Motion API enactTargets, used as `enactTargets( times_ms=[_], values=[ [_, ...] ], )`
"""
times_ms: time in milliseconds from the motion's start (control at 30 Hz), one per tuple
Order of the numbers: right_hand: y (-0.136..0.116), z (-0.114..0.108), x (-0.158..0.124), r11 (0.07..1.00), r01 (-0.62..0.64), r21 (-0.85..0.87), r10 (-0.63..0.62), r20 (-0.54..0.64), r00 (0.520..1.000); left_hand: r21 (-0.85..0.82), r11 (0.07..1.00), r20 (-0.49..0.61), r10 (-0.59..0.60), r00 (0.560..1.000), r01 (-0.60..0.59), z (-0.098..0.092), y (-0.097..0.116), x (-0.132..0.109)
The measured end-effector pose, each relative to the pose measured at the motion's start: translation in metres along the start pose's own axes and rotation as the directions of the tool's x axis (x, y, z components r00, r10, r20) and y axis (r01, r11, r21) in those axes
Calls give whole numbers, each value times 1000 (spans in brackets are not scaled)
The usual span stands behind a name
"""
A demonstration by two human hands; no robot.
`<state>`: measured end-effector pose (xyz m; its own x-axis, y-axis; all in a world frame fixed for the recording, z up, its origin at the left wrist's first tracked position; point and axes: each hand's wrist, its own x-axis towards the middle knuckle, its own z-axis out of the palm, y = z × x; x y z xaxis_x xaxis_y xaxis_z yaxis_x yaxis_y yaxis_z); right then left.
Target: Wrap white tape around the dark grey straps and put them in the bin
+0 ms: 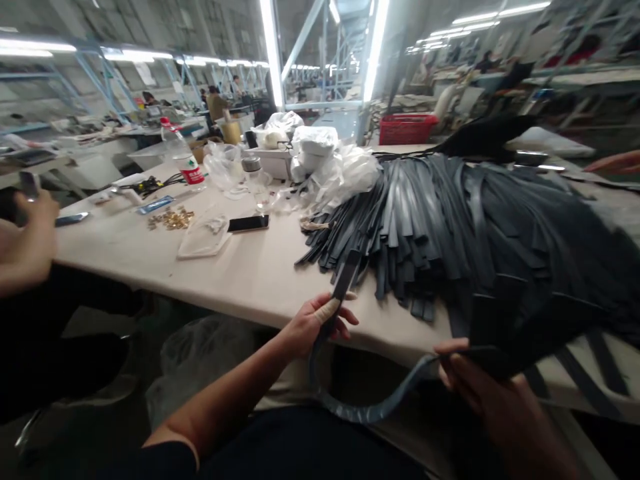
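Note:
My left hand (316, 323) is closed round one end of a dark grey strap (360, 410) at the near edge of the table (250, 273). The strap sags in a loop below the table edge and rises to my right hand (480, 387), which pinches its other end. A big heap of the same dark straps (460, 227) lies fanned out on the table just beyond both hands.
A black phone (249, 223), a clear bag (205, 240), brass fittings (173, 218), a bottle with a red label (187, 163) and crumpled plastic bags (335, 170) lie further back. Another person's hand with a phone (30, 220) is at the left. A red crate (407, 128) stands behind.

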<state>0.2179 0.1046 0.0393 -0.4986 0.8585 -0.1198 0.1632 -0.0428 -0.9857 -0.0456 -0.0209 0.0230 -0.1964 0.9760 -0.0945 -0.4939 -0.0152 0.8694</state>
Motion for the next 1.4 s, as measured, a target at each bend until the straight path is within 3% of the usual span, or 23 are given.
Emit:
enactTargets(
  times_ms=[100, 333, 633, 800, 1000, 1233, 1300, 1400],
  values=[
    [-12, 13, 5, 998, -4, 64, 4, 3, 1000, 67, 995, 113, -75, 991, 68, 13, -12, -1],
    [-26, 43, 20, 988, 52, 149, -70, 113, 991, 184, 980, 207, -108, 972, 70, 42, -21, 2],
    [-23, 53, 15, 986, -2, 166, -1, 20, 1000, 432, 892, 285, 2, 958, -131, 63, -26, -1],
    [-24, 49, 18, 985, -14, 173, 19, -28, 999, 541, 808, 321, 57, 945, -233, 68, -31, 4],
    [-36, 24, 15, 994, 100, 45, -99, -31, 995, 698, 681, 409, -125, 904, -221, 72, -19, 6],
    [-48, 13, -7, 942, 262, -212, -283, -78, 956, 833, 441, 453, -195, 870, -335, 76, -17, 14],
    [-44, 13, -11, 913, 296, -281, -330, -84, 940, 834, 427, 455, -177, 873, -349, 78, -18, 14],
    [-39, 13, -14, 904, 287, -317, -331, -96, 939, 791, 495, 454, -81, 887, -360, 84, -17, 15]
  ],
)
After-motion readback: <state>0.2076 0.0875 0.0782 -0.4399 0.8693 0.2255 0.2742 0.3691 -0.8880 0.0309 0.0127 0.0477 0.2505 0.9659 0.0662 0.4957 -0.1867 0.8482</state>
